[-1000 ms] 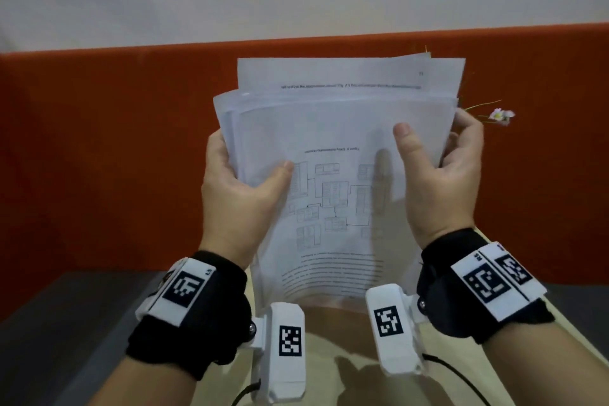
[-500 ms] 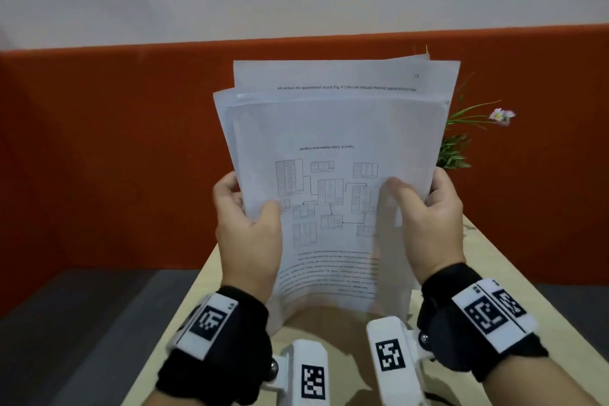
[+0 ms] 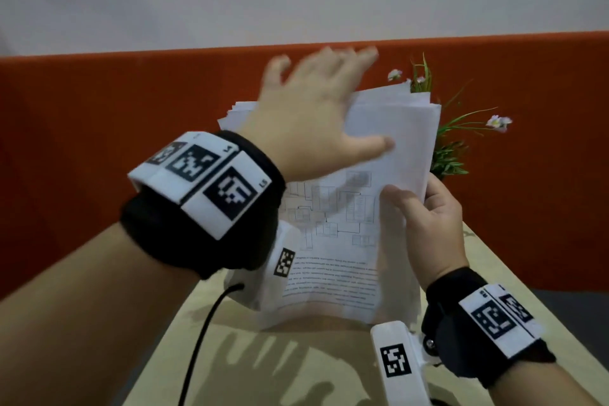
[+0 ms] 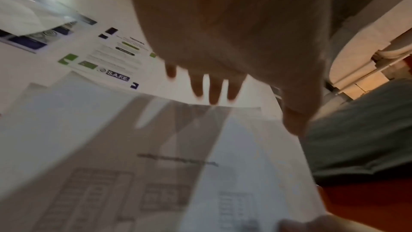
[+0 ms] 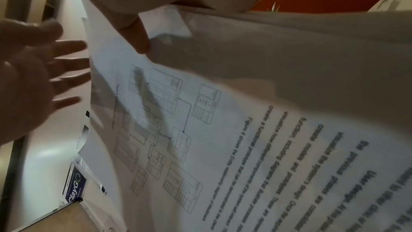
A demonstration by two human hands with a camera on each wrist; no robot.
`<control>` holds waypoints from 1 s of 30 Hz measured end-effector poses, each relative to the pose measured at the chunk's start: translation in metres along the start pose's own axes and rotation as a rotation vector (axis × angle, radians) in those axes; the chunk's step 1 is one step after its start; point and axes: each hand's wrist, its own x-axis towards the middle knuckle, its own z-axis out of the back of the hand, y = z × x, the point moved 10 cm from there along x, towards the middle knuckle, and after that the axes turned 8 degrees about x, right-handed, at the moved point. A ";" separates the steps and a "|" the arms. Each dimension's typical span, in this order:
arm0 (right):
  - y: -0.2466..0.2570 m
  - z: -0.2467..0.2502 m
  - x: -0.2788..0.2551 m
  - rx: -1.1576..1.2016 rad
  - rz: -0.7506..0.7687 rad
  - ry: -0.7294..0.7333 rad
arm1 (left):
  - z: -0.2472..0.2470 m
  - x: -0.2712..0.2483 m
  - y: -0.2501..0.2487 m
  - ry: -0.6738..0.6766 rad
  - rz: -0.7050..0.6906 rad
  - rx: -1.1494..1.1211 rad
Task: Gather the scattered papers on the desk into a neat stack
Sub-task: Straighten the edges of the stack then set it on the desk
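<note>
While only the right hand (image 3: 428, 224) pinches the papers (image 3: 346, 241) upright above the desk (image 3: 296, 366), left hand (image 3: 316, 109) spread open and holding nothing, sheets risk fanning or slipping from the one-sided grip.

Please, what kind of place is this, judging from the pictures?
Probably an office desk or cubicle. A light wooden desk stands against an orange partition, a small potted plant sits by it, and printed papers with diagrams are handled above the desk.
</note>
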 end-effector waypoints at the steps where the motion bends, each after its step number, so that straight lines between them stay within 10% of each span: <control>1: 0.000 0.001 0.000 0.013 0.003 0.000 | -0.004 0.001 -0.010 0.028 -0.051 -0.038; 9: 0.004 -0.006 -0.001 0.052 0.011 0.051 | 0.010 0.005 -0.042 -0.094 -0.230 -0.132; 13: 0.007 -0.011 0.000 0.015 -0.001 0.047 | -0.012 0.016 -0.034 0.125 -0.111 -0.024; 21: -0.042 0.077 -0.018 -0.157 -0.368 -0.382 | 0.030 -0.016 0.080 -0.317 0.247 -0.406; 26: -0.034 0.044 -0.003 0.183 -0.353 -0.158 | -0.027 -0.079 0.128 -0.400 0.533 -0.886; 30: -0.014 0.036 0.008 -0.038 -0.237 -0.055 | -0.078 -0.116 0.137 -0.431 0.717 -1.069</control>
